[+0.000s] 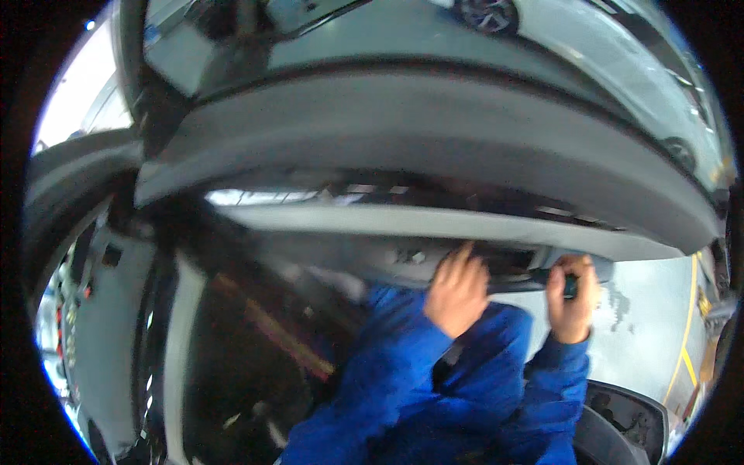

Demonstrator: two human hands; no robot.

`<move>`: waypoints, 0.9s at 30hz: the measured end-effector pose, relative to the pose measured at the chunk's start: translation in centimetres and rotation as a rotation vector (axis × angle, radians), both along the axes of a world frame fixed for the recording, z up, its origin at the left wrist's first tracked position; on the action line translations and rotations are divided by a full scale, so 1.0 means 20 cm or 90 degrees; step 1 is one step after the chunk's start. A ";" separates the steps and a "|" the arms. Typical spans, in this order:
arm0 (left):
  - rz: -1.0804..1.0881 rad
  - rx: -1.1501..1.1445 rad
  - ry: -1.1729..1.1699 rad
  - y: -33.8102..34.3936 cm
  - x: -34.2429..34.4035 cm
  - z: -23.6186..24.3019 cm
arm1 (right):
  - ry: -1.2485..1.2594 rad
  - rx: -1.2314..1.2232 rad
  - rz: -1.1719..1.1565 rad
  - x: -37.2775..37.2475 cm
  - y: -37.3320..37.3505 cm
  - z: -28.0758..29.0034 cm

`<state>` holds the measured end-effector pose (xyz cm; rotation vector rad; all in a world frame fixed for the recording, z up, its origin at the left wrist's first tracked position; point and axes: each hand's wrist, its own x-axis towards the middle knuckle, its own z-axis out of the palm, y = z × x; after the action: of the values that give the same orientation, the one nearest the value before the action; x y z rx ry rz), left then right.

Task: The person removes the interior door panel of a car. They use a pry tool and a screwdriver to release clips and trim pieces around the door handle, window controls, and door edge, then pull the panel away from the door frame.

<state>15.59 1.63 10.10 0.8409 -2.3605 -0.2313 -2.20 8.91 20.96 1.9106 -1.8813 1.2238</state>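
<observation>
- Small dark-green tool: a stubby handle shows between the thumb and fingers of the right hand; a thin dark part juts from it toward nine o'clock, its end too blurred to make out.
- Armrest: a long dark grey strip on a car door, running roughly from nine to three o'clock, with small switches at about ten o'clock from the left hand and a dark recess between the two hands.
- Any marks on the switches are too small and smeared to read.
- Right grip: narrow, fingers folded round the tool, which sits inside it near the armrest's three o'clock end.
- Left grip: loosely wide, fingers laid out across the armrest with their tips toward twelve to one o'clock; whether they press cannot be told. The tool lies at three o'clock from this hand, apart from it.
- Toward twelve o'clock, past the armrest: a light grey band, a glossy dark strip, then the grey upper door panel.
- Toward six o'clock: blue sleeves.
- Farther out: a white car at one o'clock, and a yellow floor line near four o'clock.
</observation>
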 end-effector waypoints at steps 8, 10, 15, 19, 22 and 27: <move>-0.032 0.092 0.212 -0.07 -0.28 -0.01 | 0.089 0.244 0.098 -0.06 -0.14 0.15; -0.055 0.098 0.221 -0.03 -0.31 -0.03 | 0.088 0.281 0.054 -0.09 -0.08 0.15; -0.028 0.107 0.200 -0.02 -0.33 -0.05 | 0.159 0.346 -0.138 -0.17 -0.08 0.10; 0.011 0.175 0.159 0.00 -0.39 -0.06 | 0.299 0.501 -0.289 -0.10 -0.10 0.21; 0.069 0.145 0.117 0.02 -0.45 -0.08 | 0.414 0.526 -0.148 -0.03 -0.08 0.40; 0.093 0.141 0.069 0.02 -0.52 -0.09 | 0.446 0.405 0.042 0.03 -0.17 0.44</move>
<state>5.13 1.98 8.27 1.0732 -2.1876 -0.4718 -1.62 5.48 29.74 2.2691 -1.9005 -0.1234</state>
